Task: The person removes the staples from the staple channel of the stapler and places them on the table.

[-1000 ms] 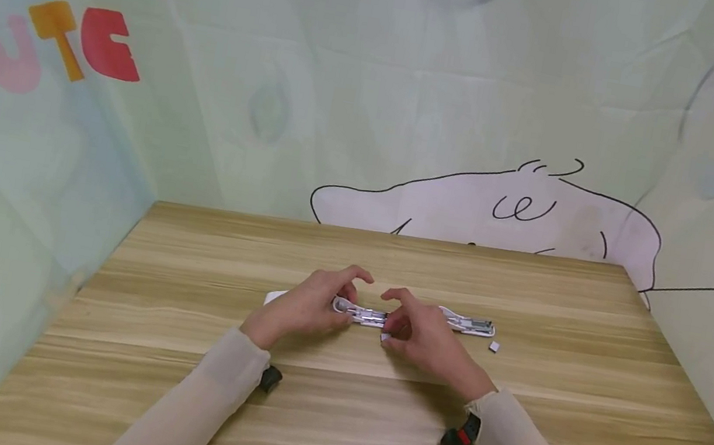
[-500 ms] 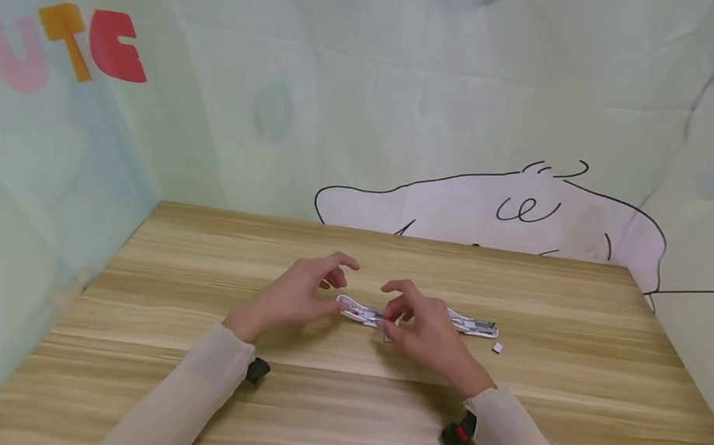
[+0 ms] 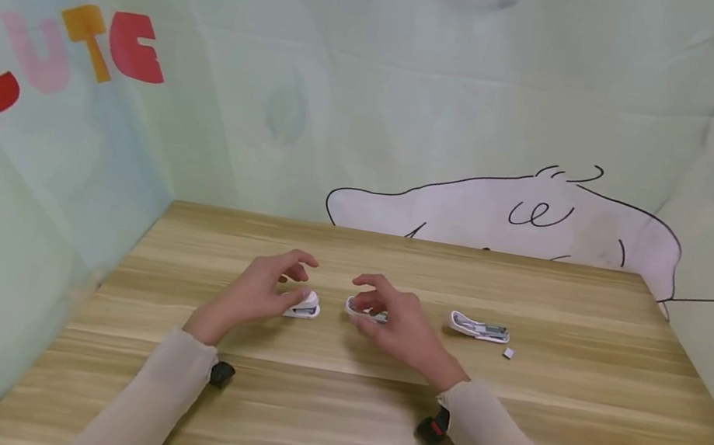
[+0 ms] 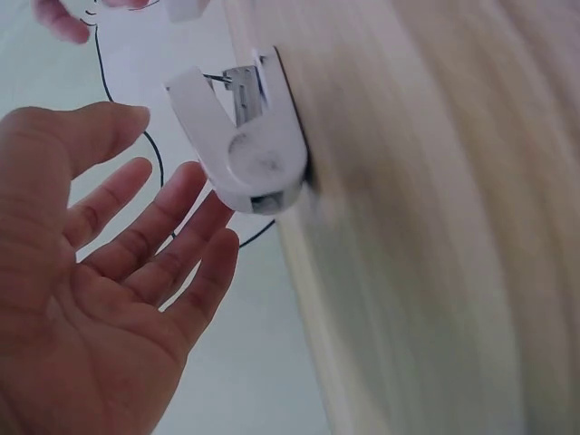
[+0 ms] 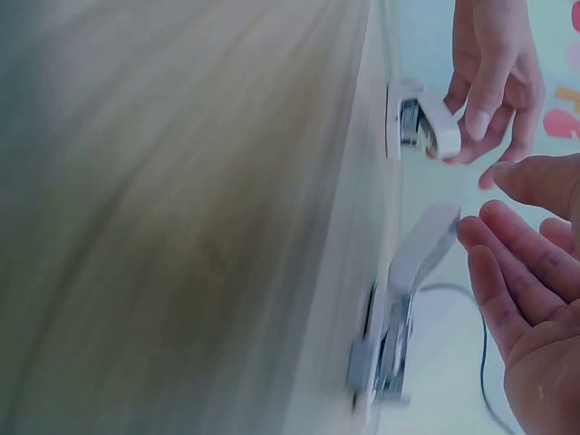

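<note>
Three white staplers lie in a row on the wooden table. My left hand [image 3: 257, 288] hovers at the left stapler [image 3: 307, 309], thumb and fingers apart; in the left wrist view its fingertips are beside that stapler [image 4: 258, 159], and I cannot tell whether they touch. My right hand [image 3: 400, 324] is over the middle stapler [image 3: 355, 307] and hides part of it. In the right wrist view its loosely bent fingers [image 5: 503, 272] are near the raised top of the middle stapler [image 5: 421, 249], holding nothing. The right stapler [image 3: 479, 330] lies apart from both hands.
A small pale block [image 3: 508, 353] lies by the right stapler's front end. Another small grey block [image 5: 360, 362] sits against the middle stapler. The wooden table [image 3: 323, 422] meets a printed cloth backdrop [image 3: 240, 116] at the back and sides.
My left hand has left the middle stapler and moved left to the left stapler. The right hand has shifted slightly left along the middle stapler. The head view has turned a little left.
</note>
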`<state>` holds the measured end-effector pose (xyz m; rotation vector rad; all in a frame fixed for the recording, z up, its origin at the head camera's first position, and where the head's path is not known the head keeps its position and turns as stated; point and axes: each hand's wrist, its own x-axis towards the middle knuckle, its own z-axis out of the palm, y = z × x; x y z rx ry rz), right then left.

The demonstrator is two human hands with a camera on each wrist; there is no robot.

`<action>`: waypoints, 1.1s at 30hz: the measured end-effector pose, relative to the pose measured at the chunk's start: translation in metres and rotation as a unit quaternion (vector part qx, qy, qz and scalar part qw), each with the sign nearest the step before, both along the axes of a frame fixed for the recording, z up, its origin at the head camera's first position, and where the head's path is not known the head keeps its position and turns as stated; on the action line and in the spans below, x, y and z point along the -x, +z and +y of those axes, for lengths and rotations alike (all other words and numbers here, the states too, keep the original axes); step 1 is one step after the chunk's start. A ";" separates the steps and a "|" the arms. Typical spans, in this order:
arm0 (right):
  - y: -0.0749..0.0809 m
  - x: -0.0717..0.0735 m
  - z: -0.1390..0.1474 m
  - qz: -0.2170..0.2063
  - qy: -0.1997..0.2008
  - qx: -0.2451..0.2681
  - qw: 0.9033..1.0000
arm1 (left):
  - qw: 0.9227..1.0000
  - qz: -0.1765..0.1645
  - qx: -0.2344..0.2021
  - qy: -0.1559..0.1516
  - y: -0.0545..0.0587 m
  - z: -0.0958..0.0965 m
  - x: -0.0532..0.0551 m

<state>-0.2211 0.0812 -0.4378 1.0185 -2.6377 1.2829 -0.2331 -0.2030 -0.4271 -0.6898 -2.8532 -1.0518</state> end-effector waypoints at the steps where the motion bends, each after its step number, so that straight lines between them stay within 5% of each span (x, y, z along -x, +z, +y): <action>1: 0.001 0.000 -0.004 -0.001 0.004 0.002 1.000 | 1.000 0.000 -0.002 -0.002 -0.001 -0.001 0.000; 8: 0.004 -0.002 -0.029 0.020 0.017 0.004 1.000 | 1.000 -0.017 -0.003 -0.003 -0.007 -0.001 -0.004; 17: -0.004 -0.003 -0.053 -0.012 -0.001 0.004 1.000 | 0.999 -0.054 -0.003 0.002 -0.009 0.004 -0.007; 33: -0.018 0.004 -0.074 -0.031 -0.040 0.003 0.999 | 0.999 -0.035 -0.040 -0.009 -0.010 -0.003 -0.007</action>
